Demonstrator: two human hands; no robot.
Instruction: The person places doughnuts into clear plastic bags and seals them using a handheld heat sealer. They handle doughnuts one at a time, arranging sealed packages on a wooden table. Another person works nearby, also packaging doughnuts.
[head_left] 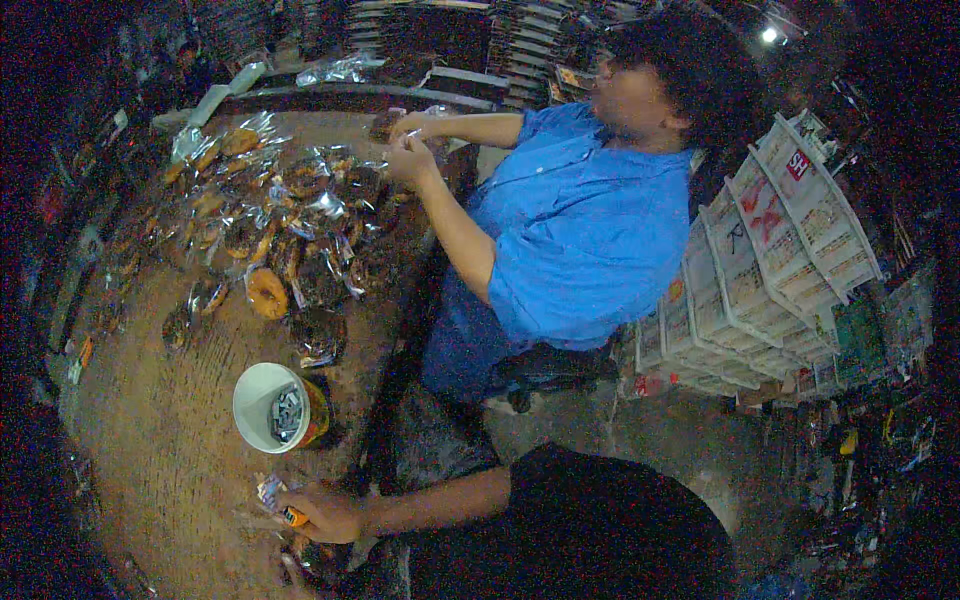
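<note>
My right hand (330, 513) reaches over the table's near edge, fingers closed around a small orange object (293, 516) with dark marks. A pale, crinkled end (270, 490) sticks out beyond it; its exact kind is unclear. Just below, a few fingers of my left hand (290, 572) show dimly at the lower edge, beside a brown item (312, 550) that looks wrapped in clear film. Beyond my right hand stands a white-rimmed bucket (250, 405) with small grey, shiny pieces (288, 412) inside.
Many clear-wrapped, ring-shaped brown items (267, 293) are heaped on the wooden table (170, 430). A co-worker in a blue shirt (590, 230) sits to the right, both hands (410, 150) together over the table's edge. White stacked crates (750, 260) stand behind.
</note>
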